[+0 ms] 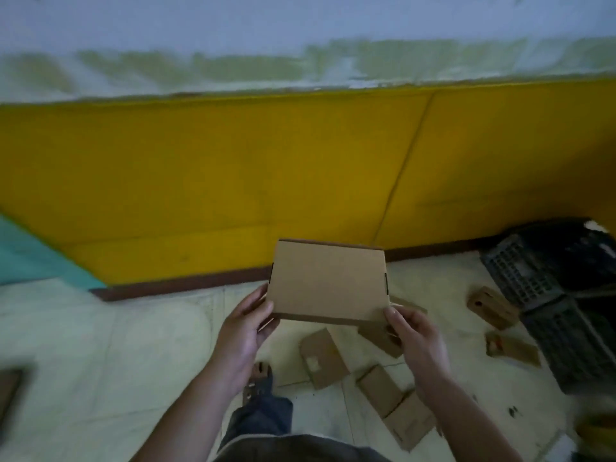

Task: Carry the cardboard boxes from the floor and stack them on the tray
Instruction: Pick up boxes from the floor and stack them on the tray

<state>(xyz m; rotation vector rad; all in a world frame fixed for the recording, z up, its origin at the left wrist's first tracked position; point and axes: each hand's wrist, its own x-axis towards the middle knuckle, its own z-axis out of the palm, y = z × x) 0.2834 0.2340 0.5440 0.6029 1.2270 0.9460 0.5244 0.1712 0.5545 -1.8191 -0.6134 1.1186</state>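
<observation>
A flat brown cardboard box [328, 281] is held up in front of me, above the floor. My left hand [248, 323] grips its lower left corner, thumb on top. My right hand [413, 338] pinches its lower right corner. Several more cardboard boxes lie scattered on the pale floor below: one [321, 358] between my hands, a pair [396, 405] near my right forearm, and two others [493, 306] [511, 350] further right. A dark plastic tray or crate [533, 278] stands at the right against the wall.
A yellow padded wall [233, 181] with a brown skirting runs across ahead. A teal panel [30, 255] is at the left. My foot in a sandal [258, 378] stands on the floor. A brown object [10, 391] sits at the left edge.
</observation>
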